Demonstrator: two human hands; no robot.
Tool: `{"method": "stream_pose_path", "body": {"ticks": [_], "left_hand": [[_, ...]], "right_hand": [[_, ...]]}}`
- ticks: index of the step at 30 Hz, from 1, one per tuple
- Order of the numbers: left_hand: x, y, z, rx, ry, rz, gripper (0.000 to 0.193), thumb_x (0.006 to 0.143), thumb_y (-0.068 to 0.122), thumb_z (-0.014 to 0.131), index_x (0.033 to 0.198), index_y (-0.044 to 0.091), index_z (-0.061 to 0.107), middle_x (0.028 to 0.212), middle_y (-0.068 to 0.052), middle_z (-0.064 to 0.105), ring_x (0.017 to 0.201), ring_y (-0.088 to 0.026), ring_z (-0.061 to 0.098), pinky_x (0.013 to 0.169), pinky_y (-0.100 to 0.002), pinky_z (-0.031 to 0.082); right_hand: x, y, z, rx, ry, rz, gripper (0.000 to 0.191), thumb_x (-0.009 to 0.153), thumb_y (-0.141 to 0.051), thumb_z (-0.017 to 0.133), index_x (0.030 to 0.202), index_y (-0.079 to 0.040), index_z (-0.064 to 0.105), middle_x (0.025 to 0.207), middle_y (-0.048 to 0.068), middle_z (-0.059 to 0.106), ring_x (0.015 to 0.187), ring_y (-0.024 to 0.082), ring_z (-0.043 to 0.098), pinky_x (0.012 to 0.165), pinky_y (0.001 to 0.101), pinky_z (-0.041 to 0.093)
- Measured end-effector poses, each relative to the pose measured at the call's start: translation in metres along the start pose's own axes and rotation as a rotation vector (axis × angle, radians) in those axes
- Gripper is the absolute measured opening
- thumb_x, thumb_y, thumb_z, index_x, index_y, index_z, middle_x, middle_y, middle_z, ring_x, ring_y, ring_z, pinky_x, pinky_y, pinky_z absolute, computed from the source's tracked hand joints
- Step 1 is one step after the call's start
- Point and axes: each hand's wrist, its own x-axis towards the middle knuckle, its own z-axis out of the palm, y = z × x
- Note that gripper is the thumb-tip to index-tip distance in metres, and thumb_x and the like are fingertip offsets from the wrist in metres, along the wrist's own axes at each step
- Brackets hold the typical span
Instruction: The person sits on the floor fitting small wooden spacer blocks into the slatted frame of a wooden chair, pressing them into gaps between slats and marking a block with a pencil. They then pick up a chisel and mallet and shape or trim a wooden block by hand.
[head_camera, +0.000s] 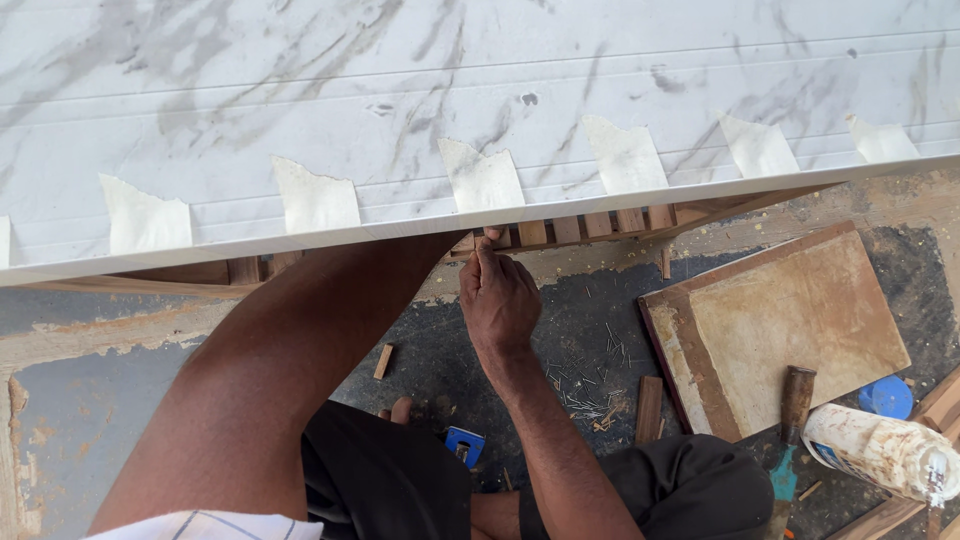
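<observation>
A white marble-patterned panel (480, 100) fills the upper half of the view, with several strips of masking tape (481, 178) folded over its front edge. Under that edge runs a row of small wooden blocks (590, 225). My right hand (497, 298) is raised to the underside of the edge, its fingertips pinched at the blocks; what it pinches is too small to tell. My left arm (290, 370) reaches up under the panel and the left hand is hidden behind it.
On the stained floor lie a scatter of small nails (588, 385), wood offcuts (649, 408), a flat brown board (790, 325), a wooden-handled tool (794, 405), a glue-smeared white bottle (880, 450), a blue lid (886, 397) and a small blue item (464, 444).
</observation>
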Motion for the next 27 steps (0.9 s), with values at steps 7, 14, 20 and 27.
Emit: {"method": "stream_pose_path", "body": {"ticks": [7,14,20,27], "left_hand": [[-0.004,0.004,-0.015,0.015,0.019,0.002,0.052,0.078,0.02,0.085,0.125,0.025,0.063,0.105,-0.007,0.067,0.104,-0.028,0.064,0.093,-0.045,0.053],[0.0,0.016,-0.017,-0.002,0.043,0.024,0.051,0.078,0.021,0.085,0.124,0.024,0.064,0.104,-0.007,0.067,0.104,-0.028,0.064,0.093,-0.045,0.053],[-0.003,0.013,-0.018,-0.003,0.046,0.015,0.051,0.078,0.021,0.085,0.124,0.024,0.064,0.104,-0.007,0.067,0.103,-0.028,0.064,0.092,-0.045,0.054],[-0.017,0.008,-0.031,0.015,0.066,-0.013,0.05,0.077,0.022,0.085,0.123,0.023,0.064,0.103,-0.007,0.067,0.102,-0.028,0.064,0.092,-0.045,0.054]], "right_hand": [[0.007,-0.005,-0.009,-0.082,0.008,-0.062,0.024,0.096,-0.014,0.068,0.115,-0.001,0.073,0.086,0.014,0.076,0.081,0.029,0.076,0.079,0.0426,0.062],[0.006,-0.005,-0.014,0.0,0.006,-0.03,0.022,0.098,-0.013,0.067,0.116,-0.001,0.073,0.089,0.014,0.077,0.084,0.029,0.076,0.081,0.0436,0.062],[0.005,-0.001,-0.007,-0.003,-0.025,-0.005,0.021,0.097,-0.013,0.067,0.113,-0.001,0.074,0.089,0.015,0.077,0.084,0.028,0.077,0.083,0.0428,0.063],[0.006,0.002,-0.004,-0.019,-0.012,-0.009,0.023,0.095,-0.016,0.07,0.112,-0.002,0.074,0.093,0.016,0.078,0.088,0.03,0.076,0.083,0.0433,0.063]]}}
